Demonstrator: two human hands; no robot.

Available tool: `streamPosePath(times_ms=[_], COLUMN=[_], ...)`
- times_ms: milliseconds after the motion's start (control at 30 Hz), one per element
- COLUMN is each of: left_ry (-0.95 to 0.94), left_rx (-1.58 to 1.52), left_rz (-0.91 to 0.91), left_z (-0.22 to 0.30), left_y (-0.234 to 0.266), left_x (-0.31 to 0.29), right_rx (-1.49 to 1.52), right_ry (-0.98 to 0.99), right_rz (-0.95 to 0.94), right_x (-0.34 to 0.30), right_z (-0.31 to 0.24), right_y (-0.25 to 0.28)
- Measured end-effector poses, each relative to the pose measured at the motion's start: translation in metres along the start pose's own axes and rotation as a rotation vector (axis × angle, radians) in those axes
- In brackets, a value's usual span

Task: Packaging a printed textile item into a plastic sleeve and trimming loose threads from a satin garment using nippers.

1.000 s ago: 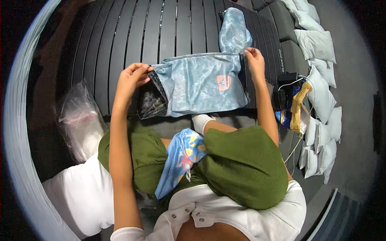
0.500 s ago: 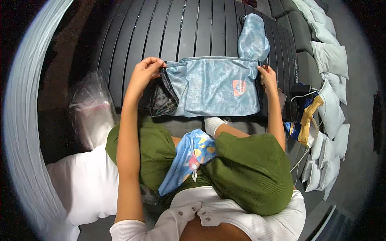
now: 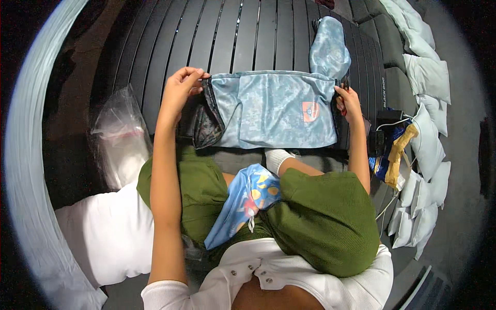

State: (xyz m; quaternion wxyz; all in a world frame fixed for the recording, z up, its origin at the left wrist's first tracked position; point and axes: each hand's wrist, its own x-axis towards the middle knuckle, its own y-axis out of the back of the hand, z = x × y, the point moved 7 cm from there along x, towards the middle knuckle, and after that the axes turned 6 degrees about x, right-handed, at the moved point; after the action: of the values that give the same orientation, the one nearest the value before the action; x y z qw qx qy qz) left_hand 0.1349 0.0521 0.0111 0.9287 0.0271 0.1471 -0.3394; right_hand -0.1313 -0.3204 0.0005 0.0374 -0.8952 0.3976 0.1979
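A light-blue patterned cloth point(image 3: 279, 111) with an orange patch is stretched over the near edge of the black slatted table. Its left end gapes and shows a dark patterned lining point(image 3: 209, 124). My left hand point(image 3: 182, 88) pinches the upper left corner. At the upper right corner my right hand point(image 3: 350, 102) is closed, with thumb and fingertips on the edge; something small and red shows by these fingers, too small to name. Just beyond that corner lies a bunched pouch-like piece of similar blue cloth point(image 3: 328, 49). A blue printed cloth point(image 3: 248, 201) rests in my lap.
The black slatted table point(image 3: 222, 39) extends ahead. At left are a clear plastic bag point(image 3: 121, 150), a white pillow point(image 3: 106, 235) and a pale curtain point(image 3: 26, 155). At right, white cables run past a blue-and-yellow packet point(image 3: 400, 155) and several pale cushions point(image 3: 426, 77).
The cloth's upper left corner has shifted slightly left and up with my left hand. A red bit now shows beside my right fingers. The view has shifted a little.
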Motion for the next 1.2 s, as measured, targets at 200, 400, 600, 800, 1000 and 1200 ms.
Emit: streamPosePath(times_ms=[200, 400, 600, 800, 1000, 1200], left_ry=[0.036, 0.019, -0.037, -0.011, -0.085, -0.054], left_rx=[0.001, -0.144, -0.051, -0.181, -0.129, -0.179], left_rz=[0.218, 0.267, 0.320, 0.279, 0.236, 0.231], left_z=[0.002, 0.001, 0.006, 0.001, 0.003, 0.003], left_y=[0.026, 0.033, 0.039, 0.038, 0.036, 0.031], left_x=[-0.001, -0.001, -0.005, -0.002, -0.003, -0.003], right_rx=[0.004, 0.001, -0.050, -0.035, -0.026, 0.056], right_ry=[0.027, 0.002, 0.002, -0.006, 0.006, 0.528], right_rz=[-0.011, -0.009, 0.006, -0.004, -0.003, 0.294], right_x=[-0.002, -0.004, -0.004, -0.004, -0.004, -0.015], right_z=[-0.004, -0.005, -0.005, -0.003, -0.005, -0.040], right_y=[-0.003, -0.007, -0.003, -0.003, -0.006, 0.003])
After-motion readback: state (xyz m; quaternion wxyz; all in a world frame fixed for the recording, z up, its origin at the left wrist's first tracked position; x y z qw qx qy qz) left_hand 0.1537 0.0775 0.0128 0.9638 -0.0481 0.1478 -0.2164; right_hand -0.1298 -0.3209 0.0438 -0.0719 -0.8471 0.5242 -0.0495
